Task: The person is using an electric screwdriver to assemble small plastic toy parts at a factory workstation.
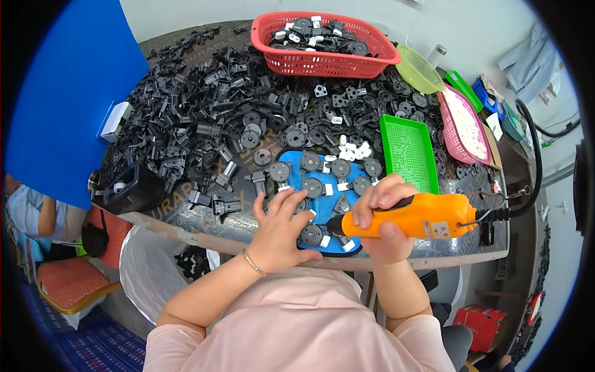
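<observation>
Right hand (385, 214) aims an orange electric screwdriver (406, 218) at black parts on a blue jig (322, 201).

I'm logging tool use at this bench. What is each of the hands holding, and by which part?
The right hand grips the orange electric screwdriver around its body. The left hand holds nothing; it rests flat on the blue jig among black round parts.

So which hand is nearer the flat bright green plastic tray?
Right. The right hand, gripping the orange electric screwdriver, sits just below the flat bright green plastic tray; the left hand lies farther left.

pale pink short sleeves (297, 322), thin wrist bracelet (253, 263)
</observation>
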{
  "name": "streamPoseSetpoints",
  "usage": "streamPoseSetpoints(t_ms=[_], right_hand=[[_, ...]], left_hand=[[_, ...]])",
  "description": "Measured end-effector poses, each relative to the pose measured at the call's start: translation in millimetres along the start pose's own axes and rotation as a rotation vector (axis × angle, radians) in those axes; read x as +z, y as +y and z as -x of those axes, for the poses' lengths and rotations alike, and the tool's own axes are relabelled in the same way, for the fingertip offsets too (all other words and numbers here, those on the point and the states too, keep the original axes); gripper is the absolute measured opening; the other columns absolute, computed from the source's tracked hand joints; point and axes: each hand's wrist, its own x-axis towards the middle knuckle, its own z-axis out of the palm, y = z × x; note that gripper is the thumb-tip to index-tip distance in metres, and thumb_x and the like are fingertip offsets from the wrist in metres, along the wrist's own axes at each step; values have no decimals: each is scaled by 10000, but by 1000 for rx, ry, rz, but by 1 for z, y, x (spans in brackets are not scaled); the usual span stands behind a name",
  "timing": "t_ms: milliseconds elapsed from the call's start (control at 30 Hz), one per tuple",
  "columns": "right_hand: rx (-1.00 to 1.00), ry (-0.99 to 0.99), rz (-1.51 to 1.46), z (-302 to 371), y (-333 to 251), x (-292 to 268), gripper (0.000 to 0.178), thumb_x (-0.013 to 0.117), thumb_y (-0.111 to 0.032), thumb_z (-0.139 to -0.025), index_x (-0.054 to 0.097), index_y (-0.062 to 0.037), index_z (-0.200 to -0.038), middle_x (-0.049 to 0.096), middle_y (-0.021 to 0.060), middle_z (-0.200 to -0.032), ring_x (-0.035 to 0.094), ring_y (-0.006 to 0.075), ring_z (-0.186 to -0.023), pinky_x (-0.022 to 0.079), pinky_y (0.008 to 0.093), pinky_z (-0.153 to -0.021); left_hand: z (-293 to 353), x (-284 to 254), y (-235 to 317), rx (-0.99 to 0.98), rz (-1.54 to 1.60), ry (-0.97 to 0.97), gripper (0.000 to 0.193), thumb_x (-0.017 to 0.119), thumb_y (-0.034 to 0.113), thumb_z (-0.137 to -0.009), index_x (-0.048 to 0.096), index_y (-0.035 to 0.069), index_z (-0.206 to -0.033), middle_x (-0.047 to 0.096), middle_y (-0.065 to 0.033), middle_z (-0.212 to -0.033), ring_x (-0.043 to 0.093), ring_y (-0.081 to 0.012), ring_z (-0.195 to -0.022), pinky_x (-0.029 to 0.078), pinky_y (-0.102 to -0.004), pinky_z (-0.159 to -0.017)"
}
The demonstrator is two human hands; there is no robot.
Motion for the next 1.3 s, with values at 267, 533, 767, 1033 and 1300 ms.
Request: streamPoseSetpoints(t_ms=[267,533,767,1033,1300], right_hand=[[10,-20,6,2,-2,0,263,684,-83,-774,504,-1,-947,477,115,-924,558,156,-652,484,272,-602],[41,-85,42,4,10,0,248,653,-2,-740,514,3,-945,472,122,-938,566,159,-684,474,260,-633],[59,-123,140,7,20,0,269,656,14,-717,524,-19,-949,477,114,-943,564,142,-699,467,249,-646],[42,-141,148,3,22,3,270,666,-1,-716,529,-19,-948,481,113,-941,562,132,-701,471,239,-636],[23,-109,171,1,15,1,250,689,-43,-726,530,-9,-916,496,120,-918,573,151,-667,483,250,-606]], left_hand=[[-1,4,-3,1,24,-20,524,833,325,-525,612,150,-967,415,-85,-1344,284,-305,-1308,100,-614,-1020],[-1,-4,-9,-34,49,-135,510,844,261,-527,673,218,-1005,354,-44,-1431,212,-300,-1365,70,-630,-1026],[-7,-7,-14,-18,27,-170,488,857,282,-483,716,231,-948,325,-39,-1467,148,-297,-1405,49,-649,-1026],[-12,-11,-21,-2,25,-267,548,858,330,-453,709,249,-975,290,-30,-1487,98,-331,-1416,12,-677,-1014],[-15,-10,-16,-1,35,-267,488,860,268,-487,723,233,-954,306,-33,-1477,118,-289,-1417,5,-673,-1021]])
